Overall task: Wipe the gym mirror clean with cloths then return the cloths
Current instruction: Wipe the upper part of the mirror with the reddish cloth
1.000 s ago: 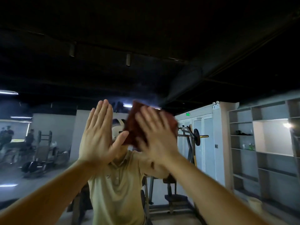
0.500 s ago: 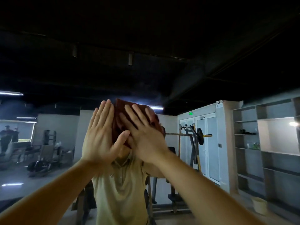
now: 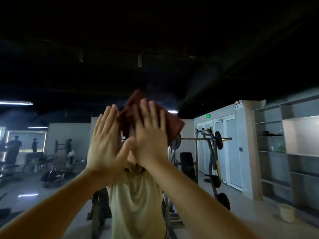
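Cloth [image 3: 173, 125], reddish-brown and folded to a flat pad, lies against mirror [image 3: 224, 69] at about head height, pinned there under right hand [image 3: 150, 135]. Right hand: spread flat, fingers [image 3: 144, 111] straight, palm on the cloth; no curl, no pinch. Left hand [image 3: 105, 144]: likewise flat and straight-fingered, just beside the right, thumb reaching toward it. Its inner edge overlaps the cloth's left edge, but whether it bears on cloth or on bare glass cannot be told. Both hands are motion-blurred. Only one cloth is seen; a second is not in view. Handling, as judged: cloth is light, soft and limp, held by friction alone, and would slump or slide down the upright glass if palm pressure lapsed. Best purchase is a broad flat palm over the pad's centre, corners kept under the fingers. Mirror is rigid, smooth, probably slick, and fragile; pressure should be even, not pointed.
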Tool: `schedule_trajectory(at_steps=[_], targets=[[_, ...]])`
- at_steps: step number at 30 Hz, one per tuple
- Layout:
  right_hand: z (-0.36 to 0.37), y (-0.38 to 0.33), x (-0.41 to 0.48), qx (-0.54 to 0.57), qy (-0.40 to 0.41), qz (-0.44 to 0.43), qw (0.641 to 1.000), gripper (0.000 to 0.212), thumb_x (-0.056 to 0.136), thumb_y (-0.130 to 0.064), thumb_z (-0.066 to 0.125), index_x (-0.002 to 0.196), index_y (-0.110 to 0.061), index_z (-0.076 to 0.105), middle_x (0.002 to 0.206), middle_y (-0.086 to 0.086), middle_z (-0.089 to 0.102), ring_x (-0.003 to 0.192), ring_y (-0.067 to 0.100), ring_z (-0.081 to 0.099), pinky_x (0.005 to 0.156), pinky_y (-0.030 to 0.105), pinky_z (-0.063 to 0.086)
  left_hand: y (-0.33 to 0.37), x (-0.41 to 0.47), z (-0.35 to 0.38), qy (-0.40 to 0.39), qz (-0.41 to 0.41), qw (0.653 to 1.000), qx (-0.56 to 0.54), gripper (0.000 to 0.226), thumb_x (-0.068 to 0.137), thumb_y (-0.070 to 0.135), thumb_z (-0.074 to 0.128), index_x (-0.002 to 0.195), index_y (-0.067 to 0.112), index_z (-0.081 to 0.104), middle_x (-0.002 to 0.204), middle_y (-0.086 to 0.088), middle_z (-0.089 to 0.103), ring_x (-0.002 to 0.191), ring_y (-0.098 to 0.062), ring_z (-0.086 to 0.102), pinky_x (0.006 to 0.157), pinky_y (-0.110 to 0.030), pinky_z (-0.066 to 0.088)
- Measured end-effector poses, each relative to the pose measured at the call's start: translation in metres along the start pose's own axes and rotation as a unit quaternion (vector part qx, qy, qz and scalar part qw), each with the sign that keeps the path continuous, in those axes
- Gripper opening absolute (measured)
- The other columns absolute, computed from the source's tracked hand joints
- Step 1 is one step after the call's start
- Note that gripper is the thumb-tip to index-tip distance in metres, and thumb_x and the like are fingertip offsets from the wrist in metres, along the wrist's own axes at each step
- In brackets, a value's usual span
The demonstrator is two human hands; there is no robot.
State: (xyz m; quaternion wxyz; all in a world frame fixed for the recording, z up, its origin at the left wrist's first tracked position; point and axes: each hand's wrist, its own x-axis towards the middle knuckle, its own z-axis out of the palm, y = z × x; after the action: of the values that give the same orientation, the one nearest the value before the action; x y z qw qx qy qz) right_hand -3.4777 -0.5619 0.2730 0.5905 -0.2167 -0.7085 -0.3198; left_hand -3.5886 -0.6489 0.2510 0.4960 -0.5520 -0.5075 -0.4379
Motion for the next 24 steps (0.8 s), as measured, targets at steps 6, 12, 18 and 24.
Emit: schedule_trajectory(at_steps=[6, 12, 18, 24], targets=[[-0.024, 0.133, -0.048, -0.063, -0.071, -0.114, 0.989, 0.071, 0.101, -0.050, 0.036, 0.165, -0.022, 0.021, 0.174, 0.005, 0.009, 0.162, 0.023, 0.000, 0.130, 0.052, 0.002, -0.002, -0.006, -0.002, -0.010, -0.001, 1.000, 0.007, 0.090, 0.105, 0.069, 0.023, 0.166, 0.004, 0.016, 0.176, -0.008, 0.010, 0.163, -0.019, 0.004, 0.132, -0.049, 0.009], [-0.031, 0.168, 0.007, -0.032, 0.025, 0.324, 0.945, 0.065, 0.104, -0.043, 0.027, 0.144, 0.000, 0.056, 0.171, 0.019, 0.021, 0.159, 0.038, 0.015, 0.124, 0.065, 0.016, 0.001, -0.008, 0.008, -0.015, 0.012, 0.995, 0.093, 0.092, 0.105, 0.069, 0.026, 0.167, 0.006, 0.001, 0.177, -0.008, -0.002, 0.163, -0.025, -0.001, 0.131, -0.046, 0.005], [0.009, 0.020, -0.018, 0.063, 0.015, -0.001, 0.998, 0.067, 0.108, -0.051, 0.030, 0.166, -0.019, 0.020, 0.174, 0.010, 0.010, 0.162, 0.030, -0.002, 0.128, 0.058, 0.005, 0.004, -0.004, -0.005, -0.037, -0.014, 0.999, 0.019, 0.083, 0.105, 0.058, 0.030, 0.166, 0.004, 0.014, 0.176, -0.007, 0.006, 0.163, -0.018, 0.000, 0.132, -0.044, 0.001], [-0.008, 0.120, -0.103, -0.006, -0.057, -0.152, 0.987, 0.067, 0.106, -0.052, 0.033, 0.165, -0.022, 0.021, 0.173, 0.006, 0.006, 0.162, 0.025, -0.005, 0.128, 0.058, 0.005, 0.016, -0.049, -0.012, -0.027, -0.139, 0.986, 0.091, 0.080, 0.103, 0.054, 0.022, 0.167, 0.006, 0.010, 0.176, -0.008, 0.003, 0.163, -0.016, -0.003, 0.132, -0.039, -0.002]])
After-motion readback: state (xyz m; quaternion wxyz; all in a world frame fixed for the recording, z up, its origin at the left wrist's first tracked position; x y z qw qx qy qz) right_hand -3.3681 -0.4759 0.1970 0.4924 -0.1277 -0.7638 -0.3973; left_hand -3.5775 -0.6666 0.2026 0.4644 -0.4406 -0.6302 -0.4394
